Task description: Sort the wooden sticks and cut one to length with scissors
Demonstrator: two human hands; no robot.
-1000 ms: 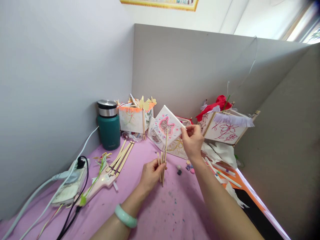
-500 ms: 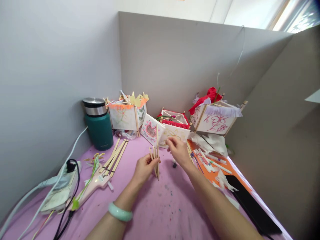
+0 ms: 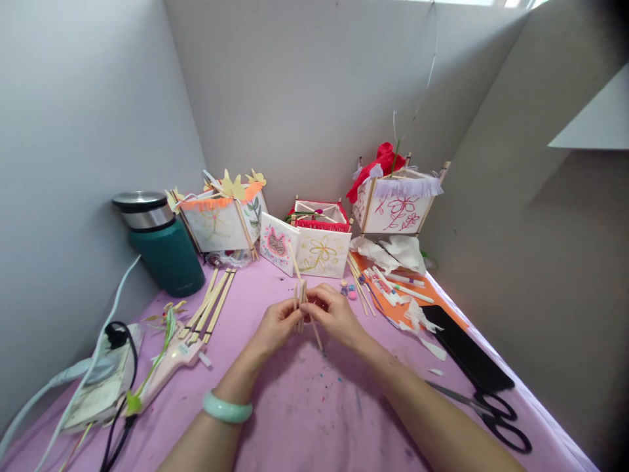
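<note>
Several short wooden sticks (image 3: 302, 288) stand upright in my left hand (image 3: 279, 326), whose fingers are closed around them. A longer thin stick (image 3: 317, 333) slants through the same bunch, its upper part leaning left. My right hand (image 3: 334, 316) is closed on the bunch from the right, thumb and fingers pinching the sticks beside my left fingertips. Which sticks each hand grips is partly hidden by the fingers. Behind the hands stand a white card with a pink and black drawing (image 3: 278, 244) and a paper lantern with a yellow flower (image 3: 322, 252).
Decorated lanterns stand at the back left (image 3: 221, 223) and back right (image 3: 400, 206). On the left are a green flask (image 3: 167, 255), bundled sticks (image 3: 211, 305), a pink glue gun (image 3: 171, 367) and a power strip (image 3: 105, 387). Scissors (image 3: 491, 410) and a black phone-like slab (image 3: 466, 347) lie right.
My right hand has come left and down onto the sticks, where it was apart before. The long stick now slants instead of standing upright. The view has tilted down, bringing the scissors into sight.
</note>
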